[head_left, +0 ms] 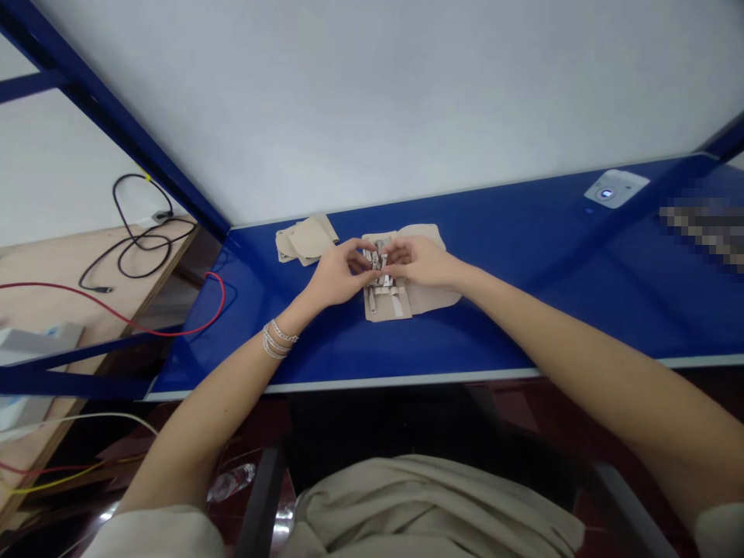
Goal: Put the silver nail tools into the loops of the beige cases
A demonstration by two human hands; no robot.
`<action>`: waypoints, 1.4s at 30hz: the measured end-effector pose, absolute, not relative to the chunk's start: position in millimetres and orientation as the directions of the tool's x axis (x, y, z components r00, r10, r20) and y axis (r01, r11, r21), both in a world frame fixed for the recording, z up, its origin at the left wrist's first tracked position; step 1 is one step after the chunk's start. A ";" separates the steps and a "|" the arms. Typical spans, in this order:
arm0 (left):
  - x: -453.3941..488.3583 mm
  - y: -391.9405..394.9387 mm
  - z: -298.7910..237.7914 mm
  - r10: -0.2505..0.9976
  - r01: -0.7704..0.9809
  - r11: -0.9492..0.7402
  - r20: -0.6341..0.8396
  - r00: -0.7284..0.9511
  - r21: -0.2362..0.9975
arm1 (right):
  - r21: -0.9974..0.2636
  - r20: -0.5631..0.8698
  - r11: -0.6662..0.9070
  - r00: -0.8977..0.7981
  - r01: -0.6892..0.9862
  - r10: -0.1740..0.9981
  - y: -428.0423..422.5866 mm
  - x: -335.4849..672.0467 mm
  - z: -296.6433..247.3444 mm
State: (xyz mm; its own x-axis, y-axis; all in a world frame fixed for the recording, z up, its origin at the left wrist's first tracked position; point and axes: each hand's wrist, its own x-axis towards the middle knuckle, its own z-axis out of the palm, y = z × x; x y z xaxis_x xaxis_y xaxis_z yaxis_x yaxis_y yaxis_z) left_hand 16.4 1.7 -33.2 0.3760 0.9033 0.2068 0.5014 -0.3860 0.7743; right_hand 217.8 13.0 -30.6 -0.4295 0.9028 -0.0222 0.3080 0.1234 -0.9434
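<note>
A beige manicure case [377,309] lies unfolded on the blue table, its wide flap [435,297] spread to the right. Several small shiny metal tools sit in its slots. My left hand [340,273] comes in from the left, thumb and fingertips closed around a small metal nail clipper [378,260] above the case. From the other side, my right hand [421,262] pinches at the same clipper. The fingers partly cover it, so its exact outline is hard to make out. A slim metal tool [373,301] shows in the lower left of the case.
Several beige flat pieces [311,238] lie stacked left of the case. A white device [616,188] with a lit round display stands at the far right. Black cable [136,272] and red cable [218,306] run at the left, by blue frame posts. A pale wall rises behind the table [511,232].
</note>
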 end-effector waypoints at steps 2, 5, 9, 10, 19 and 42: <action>16.8 1.6 -32.9 0.905 0.509 -0.384 0.203 0.375 0.771 | -0.948 -0.037 0.103 -0.426 0.301 0.904 14.0 218.4 -31.7; 17.2 1.8 -32.9 0.904 0.519 -0.389 0.206 0.375 0.761 | -0.955 -0.074 0.056 -0.416 0.292 0.906 13.9 218.7 -30.4; 17.2 2.1 -33.0 0.906 0.520 -0.377 0.189 0.378 0.766 | -0.944 -0.068 0.080 -0.426 0.321 0.902 10.8 218.8 -25.2; 17.2 2.3 -33.1 0.909 0.523 -0.368 0.179 0.375 0.769 | -0.940 -0.064 0.093 -0.436 0.329 0.898 10.0 218.9 -24.2; 17.7 2.9 -28.6 0.936 0.516 -0.231 0.045 0.348 0.824 | -0.954 -0.071 0.085 -0.494 0.287 0.866 15.7 220.9 -31.9; 16.1 0.4 -22.6 0.895 0.677 -0.355 0.024 0.446 0.645 | -0.765 -0.070 0.277 -0.503 0.581 0.862 14.8 220.9 -28.8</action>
State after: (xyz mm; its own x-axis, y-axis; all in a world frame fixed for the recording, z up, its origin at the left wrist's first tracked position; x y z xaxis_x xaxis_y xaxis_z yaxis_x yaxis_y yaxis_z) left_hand 16.1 0.4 -22.6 0.4460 0.8947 0.0240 0.6770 -0.3548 0.6448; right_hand 220.9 14.8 -28.8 -0.5025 0.8617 -0.0696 0.5810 0.2770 -0.7653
